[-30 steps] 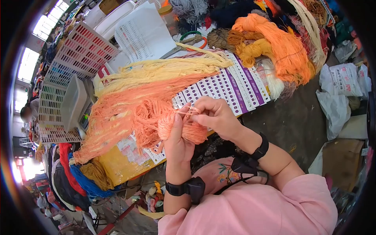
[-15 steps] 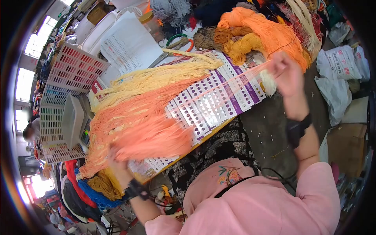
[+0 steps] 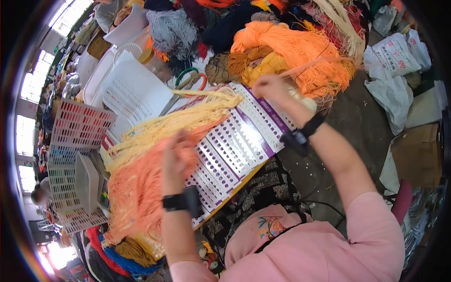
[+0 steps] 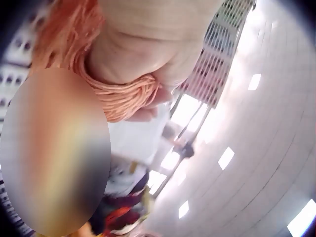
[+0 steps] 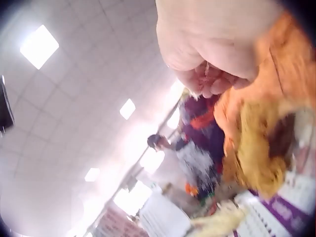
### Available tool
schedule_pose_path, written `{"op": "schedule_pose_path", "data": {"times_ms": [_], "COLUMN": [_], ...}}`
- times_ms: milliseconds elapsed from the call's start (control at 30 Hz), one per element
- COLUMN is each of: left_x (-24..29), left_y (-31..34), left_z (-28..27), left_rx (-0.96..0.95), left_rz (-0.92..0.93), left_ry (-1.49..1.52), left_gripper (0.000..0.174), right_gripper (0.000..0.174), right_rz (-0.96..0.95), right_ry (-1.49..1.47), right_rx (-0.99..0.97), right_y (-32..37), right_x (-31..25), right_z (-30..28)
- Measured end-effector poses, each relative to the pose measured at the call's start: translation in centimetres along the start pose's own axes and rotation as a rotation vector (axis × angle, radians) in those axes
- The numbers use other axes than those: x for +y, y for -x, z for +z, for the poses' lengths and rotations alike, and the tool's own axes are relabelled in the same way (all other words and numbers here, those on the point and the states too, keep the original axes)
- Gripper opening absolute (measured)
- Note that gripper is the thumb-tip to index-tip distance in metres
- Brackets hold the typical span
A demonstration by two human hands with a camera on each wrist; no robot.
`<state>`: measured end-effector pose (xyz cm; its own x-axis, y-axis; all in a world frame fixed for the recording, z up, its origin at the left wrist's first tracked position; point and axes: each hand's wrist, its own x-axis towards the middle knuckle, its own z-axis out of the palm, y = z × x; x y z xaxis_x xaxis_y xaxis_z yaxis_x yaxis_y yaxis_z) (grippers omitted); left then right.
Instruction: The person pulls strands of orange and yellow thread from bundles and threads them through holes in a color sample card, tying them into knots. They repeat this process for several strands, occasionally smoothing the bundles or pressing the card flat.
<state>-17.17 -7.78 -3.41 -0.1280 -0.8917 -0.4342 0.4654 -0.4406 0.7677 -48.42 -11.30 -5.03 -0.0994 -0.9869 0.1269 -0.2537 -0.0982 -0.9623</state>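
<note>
Loops of coral yarn (image 4: 121, 101) hang round the fingers of my left hand (image 3: 174, 157), which is raised over a long coral hank (image 3: 131, 195) on the table. Pale yellow yarn (image 3: 164, 115) lies along the far side of that hank. My right hand (image 3: 277, 91) is above the right end of the purple-and-white punched cards (image 3: 235, 145). Its fingertips (image 5: 212, 84) are curled together in a pinch. From them a coral strand (image 3: 324, 64) streams out to the right, across the bright orange skein (image 3: 300, 44).
Orange-handled scissors (image 3: 188, 84) lie behind the yellow yarn, beside a printed sheet (image 3: 134, 91). A colour sample board (image 3: 77, 131) and white tray (image 3: 87, 183) stand at left. Plastic bags (image 3: 392, 70) are at right. Skeins (image 3: 122, 256) hang off the near-left edge.
Both hands were together at the coral bundle, then swung wide apart with strands stretched between them. Now they are closer again, the left raised and the right moved back leftward.
</note>
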Motion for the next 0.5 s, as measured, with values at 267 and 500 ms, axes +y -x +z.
{"op": "schedule_pose_path", "data": {"times_ms": [267, 500], "left_x": [-9.6, -8.9], "left_y": [-6.4, -5.5], "left_z": [12.2, 11.7], "left_rx": [0.053, -0.025], "left_rz": [-0.324, -0.219], "left_ry": [-0.111, -0.535], "left_gripper": [0.006, 0.008], "right_gripper": [0.016, 0.010], "right_rz": [-0.313, -0.121], "right_ry": [0.433, 0.322], "right_rx": [0.160, 0.161], "right_y": [2.0, 1.6], "right_x": [3.7, 2.9], "right_z": [4.8, 3.7]}}
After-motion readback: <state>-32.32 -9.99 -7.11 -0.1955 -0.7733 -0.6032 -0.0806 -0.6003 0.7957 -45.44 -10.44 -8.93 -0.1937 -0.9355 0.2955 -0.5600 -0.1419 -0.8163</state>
